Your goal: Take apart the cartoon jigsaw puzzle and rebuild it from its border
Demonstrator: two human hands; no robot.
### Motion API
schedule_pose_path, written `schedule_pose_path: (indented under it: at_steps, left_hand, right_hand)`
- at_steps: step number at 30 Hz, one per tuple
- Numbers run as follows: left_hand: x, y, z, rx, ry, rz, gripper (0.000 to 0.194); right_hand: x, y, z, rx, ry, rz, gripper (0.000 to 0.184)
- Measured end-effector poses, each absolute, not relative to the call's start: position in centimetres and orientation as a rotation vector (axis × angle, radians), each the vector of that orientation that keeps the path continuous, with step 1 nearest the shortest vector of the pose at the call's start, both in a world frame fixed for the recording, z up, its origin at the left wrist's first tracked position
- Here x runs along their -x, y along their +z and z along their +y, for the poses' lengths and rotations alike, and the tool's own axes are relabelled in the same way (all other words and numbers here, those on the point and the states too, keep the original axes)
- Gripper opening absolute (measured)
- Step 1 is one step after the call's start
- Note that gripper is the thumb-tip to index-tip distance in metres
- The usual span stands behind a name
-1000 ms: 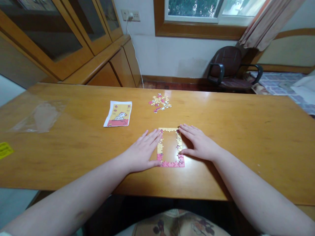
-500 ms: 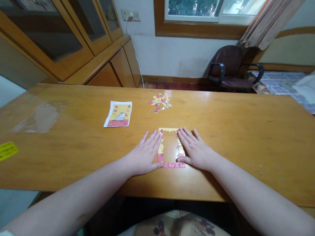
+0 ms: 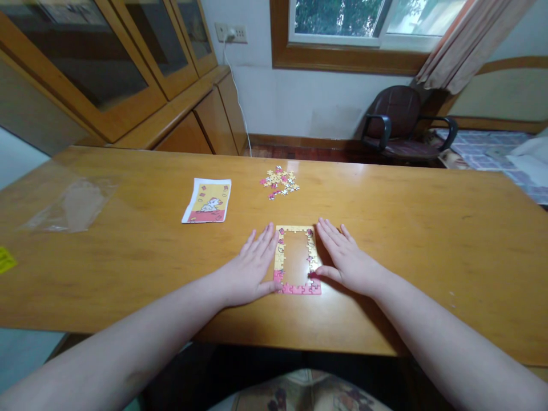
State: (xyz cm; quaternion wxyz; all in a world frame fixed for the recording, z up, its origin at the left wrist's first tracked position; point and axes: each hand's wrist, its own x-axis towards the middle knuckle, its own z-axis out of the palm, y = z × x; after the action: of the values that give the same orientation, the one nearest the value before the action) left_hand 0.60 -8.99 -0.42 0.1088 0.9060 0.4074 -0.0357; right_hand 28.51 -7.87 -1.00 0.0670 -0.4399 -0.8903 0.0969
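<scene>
A rectangular jigsaw puzzle border (image 3: 279, 257), yellow above and pink along the bottom, lies flat on the wooden table (image 3: 141, 274). Its middle is bare tabletop. My left hand (image 3: 252, 265) rests along its left side, fingers stretched out, thumb on the lower left corner. On the other side, my right hand (image 3: 342, 257) lies with fingers extended just off the right edge. Its thumb touches the lower right part of the border. Neither hand grasps anything. Farther back is a loose heap of jigsaw pieces (image 3: 280, 181), yellow, pink and white.
Left of the heap lies a picture sheet (image 3: 208, 201) with a white animal on yellow and pink. A clear plastic bag (image 3: 77, 202) and a yellow label (image 3: 5, 260) are at the far left. Beyond the table stand a cabinet (image 3: 180, 125) and a dark chair (image 3: 396, 123).
My right hand has shifted slightly right, its fingers coming off the border and uncovering the upper right corner. My left hand has edged left a little. The view has tilted slightly.
</scene>
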Motion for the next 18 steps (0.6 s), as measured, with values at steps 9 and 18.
schedule_pose_path:
  at_steps: [9, 18]
  left_hand:
    - [-1.3, 5.7, -2.3, -2.705, -0.09, 1.509, 0.034]
    - [-0.3, 1.9, -6.1, -2.719, 0.143, 1.1, 0.025]
  right_hand:
    - [-28.3, 4.0, 0.2, 1.667, 0.524, -2.414, 0.068]
    - [-26.9, -1.3, 0.7, 1.374, 0.309, -2.076, 0.037]
